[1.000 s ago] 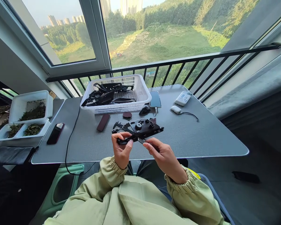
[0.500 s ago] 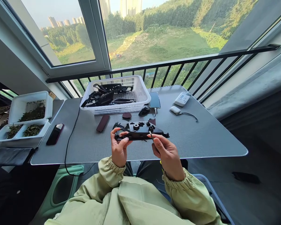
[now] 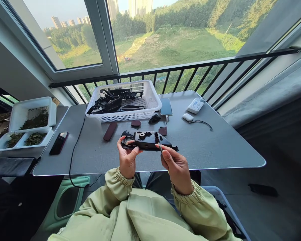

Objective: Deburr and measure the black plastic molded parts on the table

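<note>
My left hand (image 3: pixel 127 163) is closed on the left end of a long black plastic part (image 3: pixel 146 144), holding it above the front of the table. Round and square raised features stand on the part's upper face, and its right end tapers. My right hand (image 3: pixel 177 167) pinches a thin greyish stick-like tool (image 3: pixel 160 147), whose tip meets the part near the right of its middle. Exactly what kind of tool it is cannot be made out. Just behind the part lie small dark red pieces (image 3: pixel 163 131) and a longer dark red strip (image 3: pixel 110 132).
A white plastic basket (image 3: pixel 125 117) of black parts stands at the back. Beside it are a phone (image 3: pixel 166 107) with a cable, a white box (image 3: pixel 195 105) and a white earbud case (image 3: pixel 188 117). Another phone (image 3: pixel 59 143) and a black cable (image 3: pixel 76 149) lie left.
The black part has shifted slightly left and tilted. My right hand and the tool have moved a little left along it, uncovering the small dark red piece behind.
</note>
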A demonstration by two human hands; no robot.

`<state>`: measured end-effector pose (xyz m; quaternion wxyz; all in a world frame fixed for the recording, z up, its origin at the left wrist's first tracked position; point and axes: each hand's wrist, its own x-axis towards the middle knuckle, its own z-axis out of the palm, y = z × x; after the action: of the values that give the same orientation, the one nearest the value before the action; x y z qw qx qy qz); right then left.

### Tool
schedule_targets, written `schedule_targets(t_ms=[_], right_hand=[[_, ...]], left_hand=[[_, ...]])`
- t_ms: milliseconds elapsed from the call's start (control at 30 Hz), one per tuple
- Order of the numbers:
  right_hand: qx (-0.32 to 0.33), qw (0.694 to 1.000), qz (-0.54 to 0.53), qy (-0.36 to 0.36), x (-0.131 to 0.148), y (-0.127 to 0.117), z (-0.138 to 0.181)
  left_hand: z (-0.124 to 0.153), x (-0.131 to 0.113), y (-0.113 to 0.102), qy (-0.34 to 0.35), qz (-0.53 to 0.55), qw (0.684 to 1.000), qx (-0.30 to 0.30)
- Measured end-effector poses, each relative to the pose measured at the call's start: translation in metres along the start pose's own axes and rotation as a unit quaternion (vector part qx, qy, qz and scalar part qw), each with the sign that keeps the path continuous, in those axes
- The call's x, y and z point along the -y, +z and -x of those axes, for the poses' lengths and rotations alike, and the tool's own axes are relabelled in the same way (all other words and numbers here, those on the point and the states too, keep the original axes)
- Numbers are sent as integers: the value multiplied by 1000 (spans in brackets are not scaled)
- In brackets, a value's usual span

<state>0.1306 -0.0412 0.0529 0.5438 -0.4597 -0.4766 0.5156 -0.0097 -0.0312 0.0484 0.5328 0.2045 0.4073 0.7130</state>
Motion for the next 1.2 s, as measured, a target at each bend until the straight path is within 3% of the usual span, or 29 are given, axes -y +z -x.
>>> schedule_targets(t_ms=[233, 433, 533, 700, 833, 967, 1200], right_hand=[[-24, 998, -52, 17, -4, 7, -1], [31, 999, -29, 15, -7, 13, 3], [52, 998, -37, 13, -7, 15, 3], [66, 996, -59, 28, -9, 14, 2], [54, 998, -30, 24, -9, 7, 0], [32, 998, 59, -19, -3, 0, -2], [68, 967, 234, -79, 0, -2, -1]], left_hand=[[4, 3, 2, 5, 33, 999, -28], [13, 9, 11, -111, 19, 992, 55], [15, 9, 12, -130, 8, 987, 93], [14, 7, 10, -142, 11, 987, 76], [13, 8, 9, -109, 1, 992, 56], [11, 12, 4, -28, -33, 998, 55], [12, 20, -4, 34, -98, 991, 88]])
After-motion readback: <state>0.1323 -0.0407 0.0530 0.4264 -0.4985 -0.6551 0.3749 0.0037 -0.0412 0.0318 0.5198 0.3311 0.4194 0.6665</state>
